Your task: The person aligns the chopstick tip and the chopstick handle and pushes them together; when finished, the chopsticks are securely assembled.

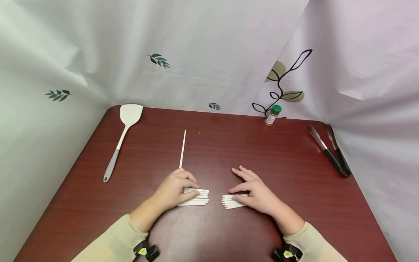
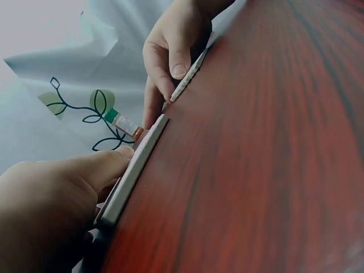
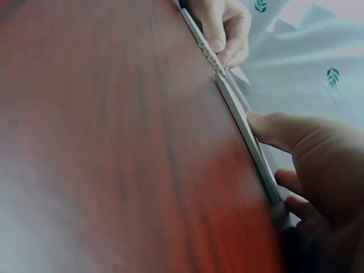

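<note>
In the head view, two flat groups of thin white sticks lie near the middle of the dark red table, end towards end with a small gap between. My left hand rests over the left sticks, its thumb on top and its fingers bent loosely along the far side. My right hand lies over the right sticks, thumb touching them, the other fingers stretched out and spread. Both hands cover the outer parts of the sticks. A single stick points away beyond the left hand.
A white spatula with a grey handle lies at the left. At the back right stands a small green-capped bottle. Black-handled metal tongs lie near the right edge. A white leaf-patterned cloth hangs around the table.
</note>
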`<action>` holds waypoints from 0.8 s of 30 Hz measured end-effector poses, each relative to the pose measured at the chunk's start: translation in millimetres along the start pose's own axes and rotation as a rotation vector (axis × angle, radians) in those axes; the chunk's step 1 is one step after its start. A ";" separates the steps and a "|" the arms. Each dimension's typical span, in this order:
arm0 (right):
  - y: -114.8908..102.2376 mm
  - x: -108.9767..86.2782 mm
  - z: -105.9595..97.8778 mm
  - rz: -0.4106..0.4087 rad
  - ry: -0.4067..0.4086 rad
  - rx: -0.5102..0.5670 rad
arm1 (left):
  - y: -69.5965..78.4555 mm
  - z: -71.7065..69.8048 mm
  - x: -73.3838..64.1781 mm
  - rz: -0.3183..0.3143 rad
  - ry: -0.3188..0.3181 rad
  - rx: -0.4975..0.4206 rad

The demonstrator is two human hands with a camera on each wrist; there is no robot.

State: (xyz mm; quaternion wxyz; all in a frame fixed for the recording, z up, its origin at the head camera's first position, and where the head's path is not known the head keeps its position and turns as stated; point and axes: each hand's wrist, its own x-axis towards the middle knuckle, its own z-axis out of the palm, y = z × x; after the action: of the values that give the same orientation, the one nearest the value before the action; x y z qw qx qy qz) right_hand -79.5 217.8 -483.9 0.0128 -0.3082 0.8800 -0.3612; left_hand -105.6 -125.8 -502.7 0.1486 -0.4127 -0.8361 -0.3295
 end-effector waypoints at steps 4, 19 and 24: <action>-0.8 -1.6 5.0 -0.015 0.039 -0.030 | 0.8 -0.8 -0.3 -0.029 -0.002 -0.017; -7.1 -3.9 9.5 0.068 0.065 -0.019 | 11.0 -4.1 2.5 -0.195 -0.061 -0.059; -7.6 -3.9 9.6 0.094 0.059 -0.005 | 13.3 -4.8 4.1 -0.211 -0.082 -0.043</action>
State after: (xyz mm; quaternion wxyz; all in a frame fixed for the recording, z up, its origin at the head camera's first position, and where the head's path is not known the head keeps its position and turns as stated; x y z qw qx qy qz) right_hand -69.9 209.8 -486.9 0.0029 -0.2557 0.8944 -0.3668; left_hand -97.8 -120.8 -491.3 0.0699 -0.3388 -0.8728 -0.3442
